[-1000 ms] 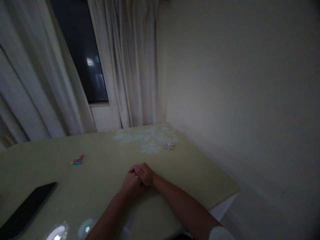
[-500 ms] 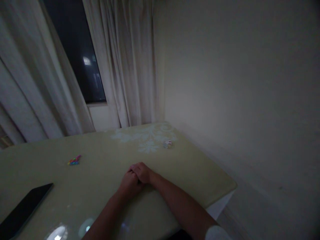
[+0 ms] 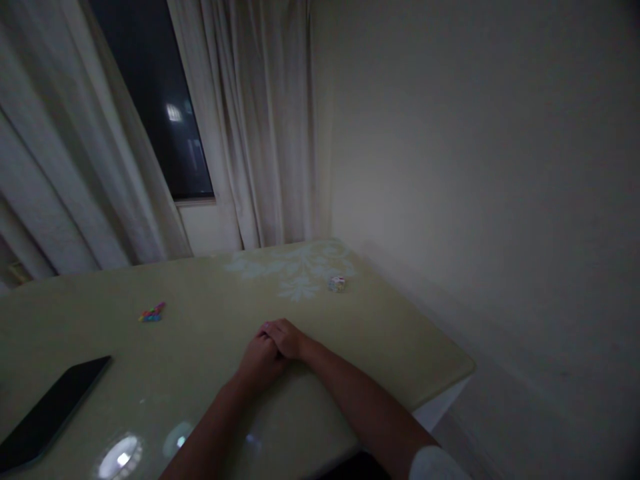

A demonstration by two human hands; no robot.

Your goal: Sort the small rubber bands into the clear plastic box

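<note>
My left hand (image 3: 259, 360) rests on the table with its fingers curled. Folded over the top of it is my right hand (image 3: 286, 339), its fingers wrapped round the left one. The two are clasped, and whatever the left fingers close on is hidden. Beyond them to the right lies a small clear packet or box (image 3: 337, 284) with whitish and reddish marks, too small to make out. Farther left sits a little cluster of bright pieces (image 3: 151, 313) in pink, orange, yellow, green and blue. Neither hand touches these things.
A black flat slab like a tablet (image 3: 55, 410) lies at the table's left. The pale yellow-green table (image 3: 400, 347) has a white floral pattern at its far corner and glossy light reflections near the front. A wall (image 3: 450, 167) borders its right, curtains (image 3: 270, 133) the back.
The view has tipped down slightly, so the table things appear a little higher or shifted. My hands stay clasped in the same spot.
</note>
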